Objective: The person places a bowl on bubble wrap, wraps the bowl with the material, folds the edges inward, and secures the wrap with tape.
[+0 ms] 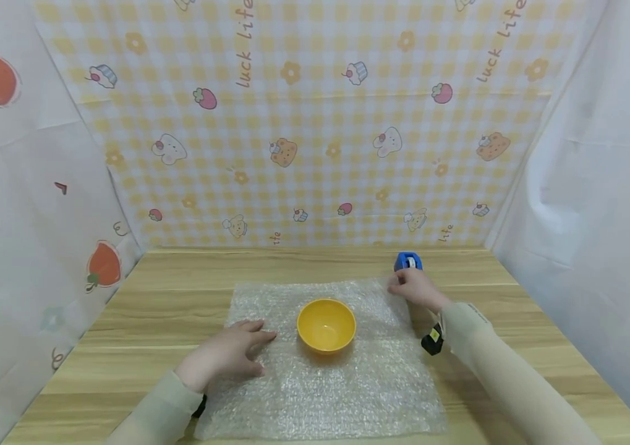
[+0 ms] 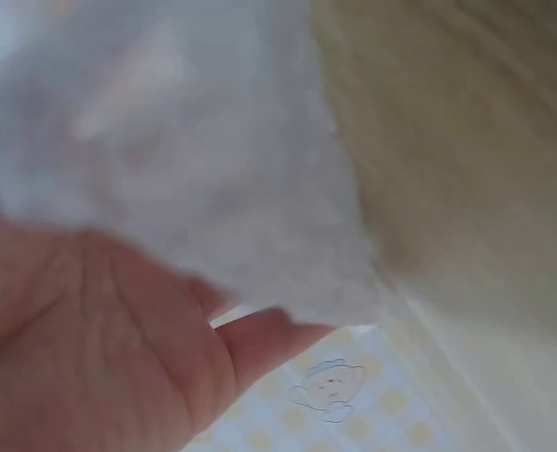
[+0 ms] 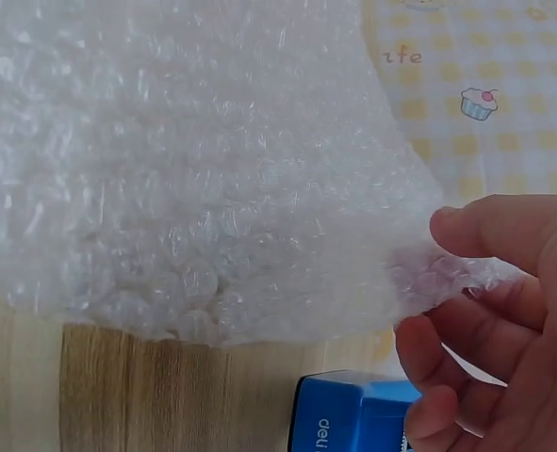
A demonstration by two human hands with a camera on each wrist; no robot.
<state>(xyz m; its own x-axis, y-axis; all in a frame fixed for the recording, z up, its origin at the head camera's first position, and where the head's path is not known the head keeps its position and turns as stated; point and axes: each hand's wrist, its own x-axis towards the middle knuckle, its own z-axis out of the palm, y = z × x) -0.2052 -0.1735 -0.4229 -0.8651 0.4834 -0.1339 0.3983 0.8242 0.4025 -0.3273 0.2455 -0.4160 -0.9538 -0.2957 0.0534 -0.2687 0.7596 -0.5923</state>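
A sheet of clear bubble wrap [image 1: 359,395] lies spread on the tabletop, and a yellow bowl [image 1: 326,334] stands upright on it, slightly beyond its middle. The right hand [image 1: 419,289] pinches the wrap's far right corner between thumb and fingers. The left hand [image 1: 231,349] rests over the sheet's left side, its fingers extended and spread, pointing toward the bowl but apart from it. Just beyond the right hand, near that corner, sits a blue tape dispenser [image 1: 408,259] (the right wrist view shows "deli" on its side). The tabletop [image 1: 142,321] has a wood-grain surface, and behind it hangs a yellow-and-white checked cloth [image 1: 315,123] printed with cupcakes, strawberries and flowers.
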